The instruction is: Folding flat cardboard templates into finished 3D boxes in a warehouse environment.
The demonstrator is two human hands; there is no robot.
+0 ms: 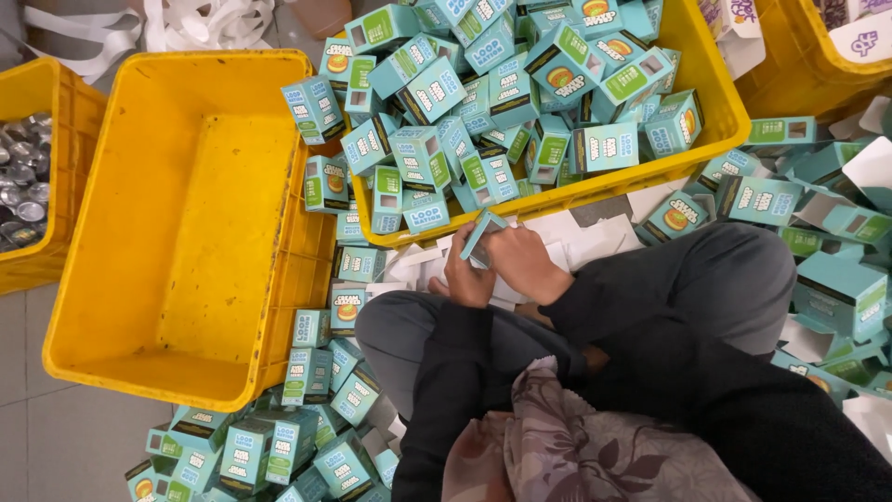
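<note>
I sit cross-legged on the floor, and both hands meet in front of my knees on one small teal carton (481, 234). My left hand (465, 274) grips its lower edge from the left. My right hand (523, 262) holds it from the right, fingers curled over the flap. Whether the carton is folded flat or partly erected cannot be made out. Just beyond my hands stands a yellow crate (715, 88) heaped with several finished teal cartons (502, 93).
An empty yellow crate (200, 204) stands at my left. A third yellow crate (42, 177) at the far left holds round metal tins (23, 177). Loose teal cartons lie around my knees (279, 437) and to my right (818, 251). White paper sheets (595, 237) lie under my hands.
</note>
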